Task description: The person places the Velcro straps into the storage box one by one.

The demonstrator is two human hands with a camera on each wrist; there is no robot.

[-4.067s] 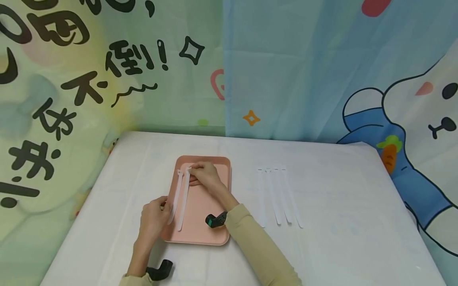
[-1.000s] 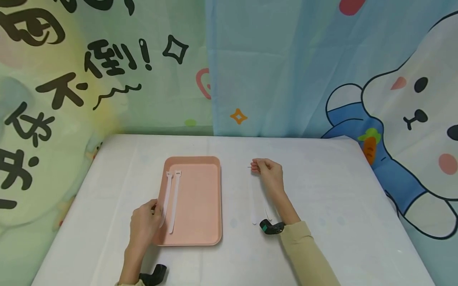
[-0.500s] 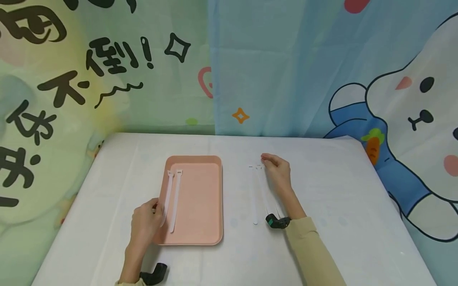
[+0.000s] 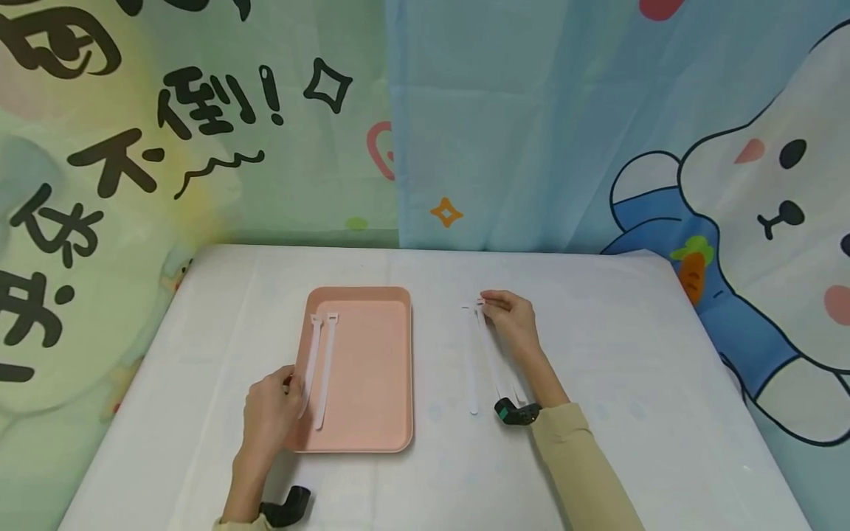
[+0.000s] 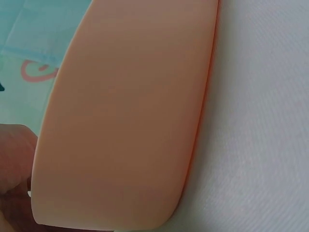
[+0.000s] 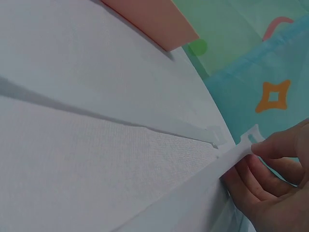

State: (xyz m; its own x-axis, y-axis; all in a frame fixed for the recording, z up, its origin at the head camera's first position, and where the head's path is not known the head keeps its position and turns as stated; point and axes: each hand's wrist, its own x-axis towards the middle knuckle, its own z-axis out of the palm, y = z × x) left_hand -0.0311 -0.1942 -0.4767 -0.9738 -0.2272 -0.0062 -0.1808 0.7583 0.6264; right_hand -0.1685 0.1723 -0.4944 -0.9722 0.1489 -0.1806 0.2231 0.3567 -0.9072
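Note:
In the head view my left hand (image 4: 268, 409) grips the left rim of a pink tray (image 4: 368, 376). Its fingers also show beside the tray wall (image 5: 120, 121) in the left wrist view. Two flat white strips with slotted ends lie lengthwise in the tray's left part, one a slotted strip (image 4: 327, 369). To the right of the tray, my right hand (image 4: 514, 321) pinches the slotted far end of another white strip (image 6: 203, 181) between thumb and fingers. That end is lifted off the cloth. Beside it another slotted strip (image 4: 471, 361) lies on the table.
A white cloth covers the table (image 4: 631, 354). Printed curtains (image 4: 518, 133) hang right behind its back edge. Part of the row of strips is hidden by my right hand and the black wrist camera (image 4: 516, 411).
My right hand was over the tray with a strip, which now lies there. It has moved right to the row of strips and pinches one. The left hand stays on the rim.

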